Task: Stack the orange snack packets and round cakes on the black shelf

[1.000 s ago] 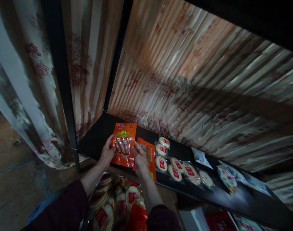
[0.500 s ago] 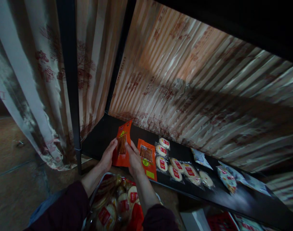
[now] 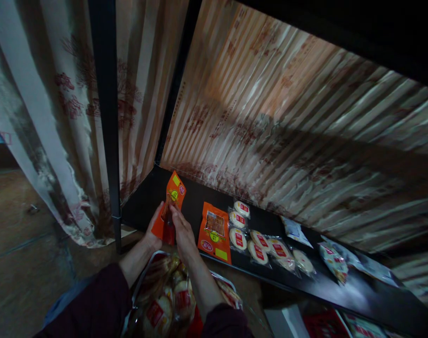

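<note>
Holding packet (image 3: 173, 193) over the left end of shelf (image 3: 147, 193), tilted and bowed lengthwise. Gripping its left side with left hand (image 3: 152, 237); pressing against its right side with right hand (image 3: 185, 236), fingers together. Lying flat on the shelf, right of its left end: second packet (image 3: 214, 234), then cakes (image 3: 238, 238). Below the shelf's front edge: basket (image 3: 139, 280), loaded with more cakes.

Could slide out if pressed unevenly, given the bend and slick-looking wrap, and drop past the shelf's front edge into the basket. Could also crease or crush inside if squeezed harder.

Compared with a second ago, turned from broad and face-on to narrow and bowed, with a yellow patch now at the upper end.
</note>
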`<action>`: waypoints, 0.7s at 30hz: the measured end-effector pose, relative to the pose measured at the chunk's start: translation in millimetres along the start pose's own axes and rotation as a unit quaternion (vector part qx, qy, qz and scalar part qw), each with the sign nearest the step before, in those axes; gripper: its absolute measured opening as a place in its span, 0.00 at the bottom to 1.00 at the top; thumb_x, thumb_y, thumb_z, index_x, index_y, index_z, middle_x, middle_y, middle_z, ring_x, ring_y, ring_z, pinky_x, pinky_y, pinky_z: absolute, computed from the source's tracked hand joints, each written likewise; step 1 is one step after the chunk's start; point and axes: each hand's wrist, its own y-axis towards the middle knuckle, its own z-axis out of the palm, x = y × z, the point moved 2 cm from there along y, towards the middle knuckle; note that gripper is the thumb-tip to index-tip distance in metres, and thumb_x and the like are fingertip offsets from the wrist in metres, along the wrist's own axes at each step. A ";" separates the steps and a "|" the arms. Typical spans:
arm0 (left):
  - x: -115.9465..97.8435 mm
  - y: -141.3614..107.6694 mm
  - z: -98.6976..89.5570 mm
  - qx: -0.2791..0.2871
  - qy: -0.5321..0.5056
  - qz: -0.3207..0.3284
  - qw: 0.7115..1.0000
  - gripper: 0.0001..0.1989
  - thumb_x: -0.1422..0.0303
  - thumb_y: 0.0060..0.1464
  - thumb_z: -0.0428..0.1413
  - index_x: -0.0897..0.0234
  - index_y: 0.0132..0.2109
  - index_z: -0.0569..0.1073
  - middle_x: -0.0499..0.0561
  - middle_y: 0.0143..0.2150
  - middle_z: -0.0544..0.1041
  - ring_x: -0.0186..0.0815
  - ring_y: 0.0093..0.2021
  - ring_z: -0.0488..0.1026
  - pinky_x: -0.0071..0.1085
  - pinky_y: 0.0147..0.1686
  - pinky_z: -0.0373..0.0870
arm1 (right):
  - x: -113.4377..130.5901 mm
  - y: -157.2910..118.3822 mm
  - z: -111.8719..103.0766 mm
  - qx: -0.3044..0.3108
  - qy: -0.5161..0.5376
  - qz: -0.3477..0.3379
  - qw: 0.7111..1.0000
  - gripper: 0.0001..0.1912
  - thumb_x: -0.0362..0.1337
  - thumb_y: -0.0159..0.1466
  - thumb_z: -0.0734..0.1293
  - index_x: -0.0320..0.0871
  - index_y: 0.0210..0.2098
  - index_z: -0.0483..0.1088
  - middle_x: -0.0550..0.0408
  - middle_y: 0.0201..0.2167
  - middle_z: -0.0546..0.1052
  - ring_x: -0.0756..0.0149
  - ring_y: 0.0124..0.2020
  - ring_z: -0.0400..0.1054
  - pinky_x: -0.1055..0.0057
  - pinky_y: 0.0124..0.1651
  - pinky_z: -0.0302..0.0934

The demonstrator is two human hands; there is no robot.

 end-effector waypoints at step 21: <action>-9.8 5.7 -27.2 0.035 -0.004 -0.046 0.998 0.13 0.66 0.53 0.49 0.70 0.36 0.75 0.57 0.34 0.80 0.45 0.42 0.76 0.42 0.48 0.70 | -20.0 14.6 -36.2 -0.130 -0.100 -0.045 0.985 0.13 0.33 0.50 0.65 0.46 0.34 0.77 0.52 0.49 0.73 0.62 0.51 0.66 0.63 0.55 0.58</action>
